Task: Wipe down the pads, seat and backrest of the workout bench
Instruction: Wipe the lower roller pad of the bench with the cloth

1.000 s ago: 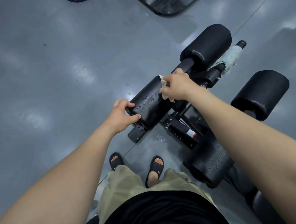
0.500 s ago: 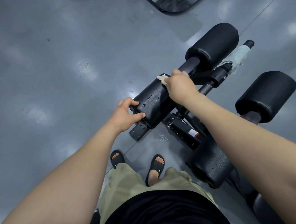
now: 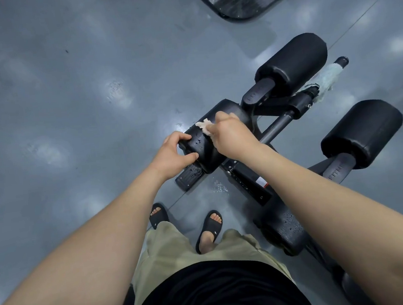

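Our left hand (image 3: 171, 155) grips the near end of the closest roller pad (image 3: 201, 150), thumb and fingers curled round it. Our right hand (image 3: 230, 134) pinches a crumpled white wipe (image 3: 204, 125) and presses it on top of that same pad, which is beaded with drops. A red-and-white sticker (image 3: 262, 182) sits on the bench frame (image 3: 243, 179) below; its writing is too small to read. A pale green cloth (image 3: 326, 79) wraps the far bar end.

Black pads (image 3: 292, 60), pale cloth (image 3: 204, 125), grey floor (image 3: 66, 91)
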### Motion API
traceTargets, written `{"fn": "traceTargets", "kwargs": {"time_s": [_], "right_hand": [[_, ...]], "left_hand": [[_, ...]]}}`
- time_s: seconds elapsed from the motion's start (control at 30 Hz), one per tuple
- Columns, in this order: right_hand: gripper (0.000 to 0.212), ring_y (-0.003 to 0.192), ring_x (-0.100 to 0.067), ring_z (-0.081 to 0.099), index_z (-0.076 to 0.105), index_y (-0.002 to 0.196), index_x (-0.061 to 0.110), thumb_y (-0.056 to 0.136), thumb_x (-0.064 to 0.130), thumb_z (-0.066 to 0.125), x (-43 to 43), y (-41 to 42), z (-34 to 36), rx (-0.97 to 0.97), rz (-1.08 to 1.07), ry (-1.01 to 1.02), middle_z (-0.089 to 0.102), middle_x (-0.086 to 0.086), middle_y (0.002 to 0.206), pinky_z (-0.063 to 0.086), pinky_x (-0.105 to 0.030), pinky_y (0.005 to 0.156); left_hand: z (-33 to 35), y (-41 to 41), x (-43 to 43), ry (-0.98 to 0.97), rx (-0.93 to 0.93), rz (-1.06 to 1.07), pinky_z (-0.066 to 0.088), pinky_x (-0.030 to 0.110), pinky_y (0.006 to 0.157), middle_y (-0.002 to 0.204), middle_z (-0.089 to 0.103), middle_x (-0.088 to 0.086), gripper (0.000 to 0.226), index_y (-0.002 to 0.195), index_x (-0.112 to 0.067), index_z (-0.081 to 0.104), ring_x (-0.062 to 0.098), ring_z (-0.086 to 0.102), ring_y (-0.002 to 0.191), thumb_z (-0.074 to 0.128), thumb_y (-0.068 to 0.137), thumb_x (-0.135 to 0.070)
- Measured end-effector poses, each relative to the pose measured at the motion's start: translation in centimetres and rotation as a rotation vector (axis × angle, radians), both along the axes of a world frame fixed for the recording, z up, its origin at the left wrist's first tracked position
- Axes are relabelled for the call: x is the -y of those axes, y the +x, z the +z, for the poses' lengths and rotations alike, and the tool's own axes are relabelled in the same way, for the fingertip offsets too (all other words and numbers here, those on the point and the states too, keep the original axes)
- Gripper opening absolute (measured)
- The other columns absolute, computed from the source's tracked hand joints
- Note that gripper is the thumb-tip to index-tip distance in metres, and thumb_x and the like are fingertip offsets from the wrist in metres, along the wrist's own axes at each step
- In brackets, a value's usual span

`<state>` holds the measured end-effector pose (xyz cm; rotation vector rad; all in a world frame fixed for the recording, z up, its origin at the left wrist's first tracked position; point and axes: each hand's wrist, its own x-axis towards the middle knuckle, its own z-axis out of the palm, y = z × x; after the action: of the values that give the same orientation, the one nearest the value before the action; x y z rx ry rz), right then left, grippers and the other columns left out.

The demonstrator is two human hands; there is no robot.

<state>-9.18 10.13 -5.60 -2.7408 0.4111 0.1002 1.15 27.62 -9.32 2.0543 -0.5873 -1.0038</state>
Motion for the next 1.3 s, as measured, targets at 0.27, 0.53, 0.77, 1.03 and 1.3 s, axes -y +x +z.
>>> {"fn": "traceTargets", "kwargs": {"time_s": [0.27, 0.53, 0.77, 1.03, 1.3], "right_hand": [[0.016, 0.074, -0.024, 0.033, 0.065, 0.082, 0.009, 0.086, 0.001, 0.052, -2.5, 0.1, -0.7, 0.008, 0.041, -0.006, 0.034, 0.000, 0.082, 0.029, -0.036, 0.059], [0.025, 0.072, -0.027, 0.038, 0.075, 0.093, 0.015, 0.086, 0.005, 0.053, -3.7, -0.3, -0.9, 0.047, 0.130, 0.078, 0.036, -0.001, 0.081, 0.043, -0.040, 0.061], [0.033, 0.092, -0.028, 0.058, 0.076, 0.112, 0.016, 0.084, 0.010, 0.058, 1.1, -1.0, 2.3, 0.006, -0.165, 0.218, 0.051, -0.007, 0.098, 0.049, -0.032, 0.085], [0.019, 0.104, -0.033, 0.043, 0.066, 0.112, 0.014, 0.094, 0.016, 0.059, 4.9, 0.3, -0.1, -0.077, -0.420, 0.091, 0.046, -0.007, 0.115, 0.041, -0.032, 0.088], [0.034, 0.097, -0.028, 0.035, 0.068, 0.112, 0.021, 0.091, 0.002, 0.050, -0.2, 0.3, -0.2, -0.021, -0.201, 0.130, 0.051, 0.005, 0.111, 0.045, -0.033, 0.080]], "left_hand": [[0.0, 0.8, -0.7, -0.016, -0.110, 0.020, 0.036, 0.023, 0.108, 0.148, 0.043, -0.001, 0.064, 0.143, -0.017, 0.033, 0.011, 0.038, 0.142, 0.042, 0.087, 0.013], [-0.5, 1.4, -0.4, 0.005, -0.087, 0.036, 0.030, 0.016, 0.104, 0.150, 0.044, 0.000, 0.074, 0.145, -0.014, 0.039, 0.012, 0.039, 0.142, 0.026, 0.080, 0.021], [-0.6, 1.2, 0.1, 0.007, 0.050, -0.024, 0.035, 0.015, 0.099, 0.135, 0.050, -0.001, 0.042, 0.131, -0.019, 0.054, 0.008, 0.048, 0.130, 0.066, 0.091, -0.013], [0.0, 0.0, 0.1, 0.003, 0.159, -0.033, 0.039, 0.020, 0.096, 0.121, 0.047, 0.000, 0.043, 0.127, -0.013, 0.058, 0.013, 0.051, 0.111, 0.075, 0.087, -0.013], [0.0, -0.6, 0.1, 0.026, 0.203, -0.056, 0.048, 0.042, 0.102, 0.117, 0.047, -0.009, 0.040, 0.122, -0.018, 0.060, 0.017, 0.054, 0.114, 0.075, 0.085, -0.015]]}}
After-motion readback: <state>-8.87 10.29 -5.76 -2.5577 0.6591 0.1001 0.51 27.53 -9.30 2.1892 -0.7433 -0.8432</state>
